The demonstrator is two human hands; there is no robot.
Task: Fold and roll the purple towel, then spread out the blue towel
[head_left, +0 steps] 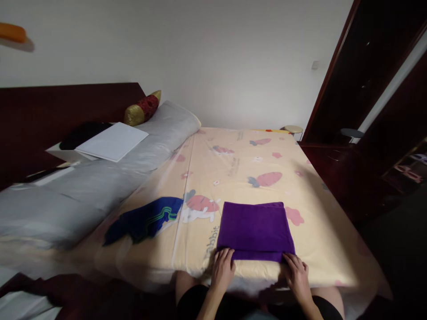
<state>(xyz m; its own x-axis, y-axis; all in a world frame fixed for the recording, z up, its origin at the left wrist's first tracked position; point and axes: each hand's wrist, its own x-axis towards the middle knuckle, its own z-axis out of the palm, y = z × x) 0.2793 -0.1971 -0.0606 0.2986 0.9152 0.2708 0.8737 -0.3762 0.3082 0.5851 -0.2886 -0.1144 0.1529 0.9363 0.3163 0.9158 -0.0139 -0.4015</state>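
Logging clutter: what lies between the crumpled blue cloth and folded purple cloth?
Only yellow printed bedsheet separates the blue cloth from the purple cloth, in the head view.

To the left of the left hand (223, 272), a crumpled dark blue cloth with green stripes (150, 218) lies on a cream bed sheet (238, 191) printed with carrots and rabbits. Farther left and ahead of that hand, long grey bedding (160, 138) bears a flat white panel (113, 140) and a red-and-gold cushion (143, 109) beside a dark headboard (66, 106). Far ahead of the right hand (296, 272) stands a pale-topped stool (293, 129); a dark stool (352, 133) is farther right.
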